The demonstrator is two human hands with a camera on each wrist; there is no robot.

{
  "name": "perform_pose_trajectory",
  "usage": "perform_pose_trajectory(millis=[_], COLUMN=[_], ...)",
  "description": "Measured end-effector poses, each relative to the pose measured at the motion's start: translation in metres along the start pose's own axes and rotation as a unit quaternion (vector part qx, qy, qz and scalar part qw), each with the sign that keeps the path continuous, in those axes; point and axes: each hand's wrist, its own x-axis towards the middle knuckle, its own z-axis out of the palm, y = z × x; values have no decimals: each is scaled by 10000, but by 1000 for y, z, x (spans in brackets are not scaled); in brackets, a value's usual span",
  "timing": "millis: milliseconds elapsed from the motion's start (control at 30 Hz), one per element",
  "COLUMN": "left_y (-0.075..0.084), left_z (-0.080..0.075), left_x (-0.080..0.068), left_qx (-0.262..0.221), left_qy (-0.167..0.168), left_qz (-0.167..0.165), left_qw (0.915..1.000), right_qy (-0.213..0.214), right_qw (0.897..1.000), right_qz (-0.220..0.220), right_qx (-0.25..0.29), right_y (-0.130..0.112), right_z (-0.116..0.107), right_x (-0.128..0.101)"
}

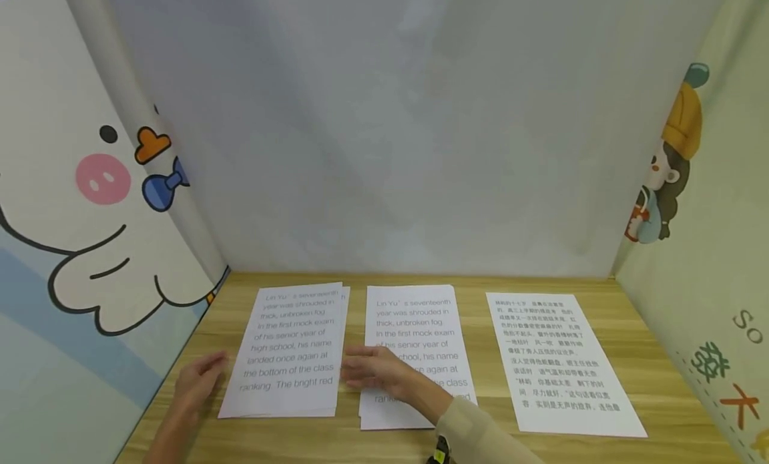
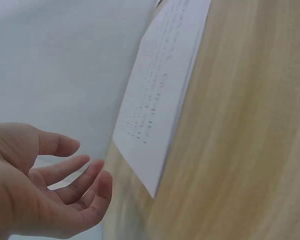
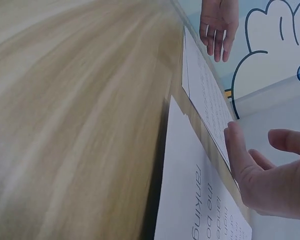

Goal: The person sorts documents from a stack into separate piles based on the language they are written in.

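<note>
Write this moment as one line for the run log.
left hand: open, beside left paper stack | right hand: open, over middle paper stack | third sheet: untouched

Your desk (image 1: 661, 384): pale wood grain. Your three sheets, left (image 1: 288, 350), middle (image 1: 414, 324), right (image 1: 559, 357): white, grey print. Your sleeve (image 1: 480, 437): beige. Left wall (image 1: 72, 203): white cartoon animal, pink cheek, blue bow. Back wall (image 1: 408, 130): plain grey-white.

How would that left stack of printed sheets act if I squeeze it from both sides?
The left stack looks like several thin loose sheets, edges slightly offset, so it would probably slide on the smooth wooden desk. Squeezed between the left hand and right hand, it would likely bow upward.
</note>
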Motion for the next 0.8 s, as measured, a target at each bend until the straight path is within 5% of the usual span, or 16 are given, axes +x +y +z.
perform_pose_trajectory(millis=[200, 367, 800], left_y=[19, 35, 69], left_z=[8, 28, 102], left_x=[-10, -15, -9], left_qx=[64, 8, -119], left_qy=[-253, -413, -1834], left_qz=[545, 534, 1307], left_qw=[9982, 9977, 9742], right_qy=[50, 218, 693], right_qw=[9998, 9990, 9968], right_qz=[-61, -19, -28], right_qx=[-196, -380, -389], right_y=[-5, -11, -18], right_z=[-17, -37, -88], right_x=[-11, -20, -47])
